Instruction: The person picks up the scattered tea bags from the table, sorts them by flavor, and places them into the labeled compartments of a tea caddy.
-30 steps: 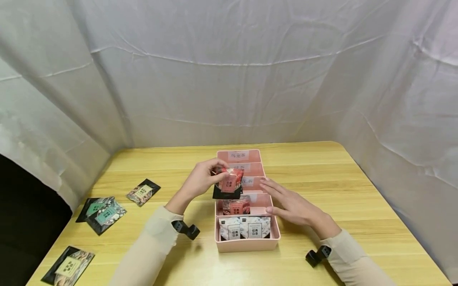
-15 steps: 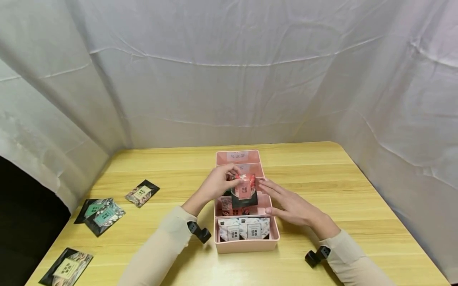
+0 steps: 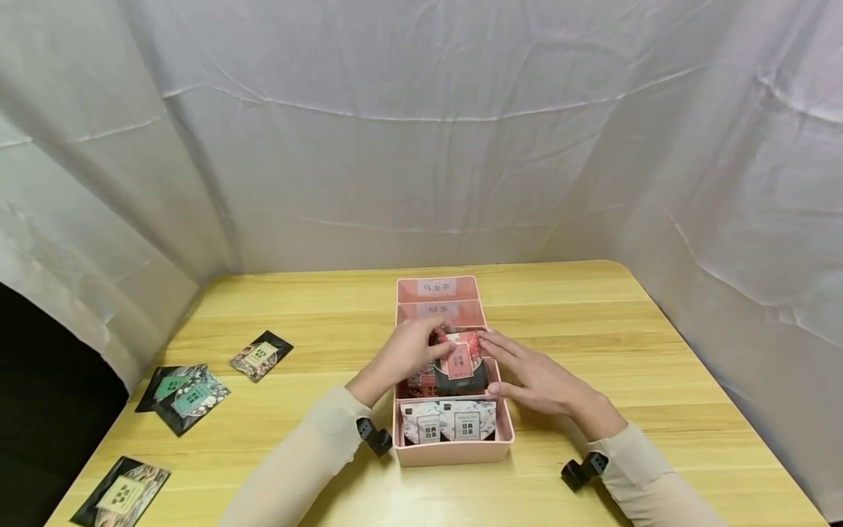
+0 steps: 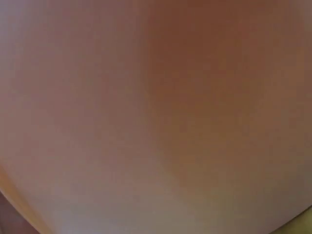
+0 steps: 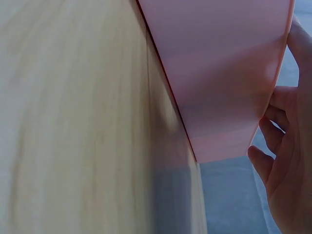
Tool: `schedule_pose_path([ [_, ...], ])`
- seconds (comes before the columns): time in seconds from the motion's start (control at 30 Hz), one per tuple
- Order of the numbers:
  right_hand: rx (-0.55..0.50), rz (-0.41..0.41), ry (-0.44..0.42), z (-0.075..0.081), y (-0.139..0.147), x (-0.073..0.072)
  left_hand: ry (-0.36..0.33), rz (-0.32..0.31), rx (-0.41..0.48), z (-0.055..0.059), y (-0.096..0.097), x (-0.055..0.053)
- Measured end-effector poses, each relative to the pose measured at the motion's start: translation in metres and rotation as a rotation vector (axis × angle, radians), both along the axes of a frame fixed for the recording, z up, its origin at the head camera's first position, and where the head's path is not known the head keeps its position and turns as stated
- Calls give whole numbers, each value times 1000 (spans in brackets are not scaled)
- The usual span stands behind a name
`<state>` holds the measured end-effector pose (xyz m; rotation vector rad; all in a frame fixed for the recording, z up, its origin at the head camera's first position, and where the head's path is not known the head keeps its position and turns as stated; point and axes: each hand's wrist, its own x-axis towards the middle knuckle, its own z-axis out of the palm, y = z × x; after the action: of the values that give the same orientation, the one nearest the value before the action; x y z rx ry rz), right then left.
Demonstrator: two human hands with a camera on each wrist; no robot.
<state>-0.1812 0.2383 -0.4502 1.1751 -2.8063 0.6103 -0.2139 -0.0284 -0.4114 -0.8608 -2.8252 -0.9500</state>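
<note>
My left hand pinches the top of a red and black tea sachet between thumb and fingers. The sachet is tilted, with its lower part inside the second compartment from the front of a pink divided box. Another red sachet lies in that compartment, partly covered. My right hand rests along the box's right rim with fingers extended; in the right wrist view, its fingertips touch the rim above the pink side wall. The left wrist view is a blur of skin.
White sachets stand in the front compartment. Paper labels mark the rear compartments. On the table's left side lie a yellow-labelled sachet, two green-labelled sachets overlapping, and more yellow-labelled packaging. Grey cloth hangs behind the table.
My left hand has carried the red and black sachet rightward and down, from above the box's left edge into the second compartment. The right hand has stayed on the rim.
</note>
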Motion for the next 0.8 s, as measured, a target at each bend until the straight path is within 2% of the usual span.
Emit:
schedule_pose_path([
  [0.13,0,14,18,0,0,0,44,-32,-41,-3,4,5],
  [0.37,-1,30,35,0,0,0,163,-100,-147,-7,7,14],
  [0.8,35,29,73,3,0,0,98,-96,-11,4,-13,14],
])
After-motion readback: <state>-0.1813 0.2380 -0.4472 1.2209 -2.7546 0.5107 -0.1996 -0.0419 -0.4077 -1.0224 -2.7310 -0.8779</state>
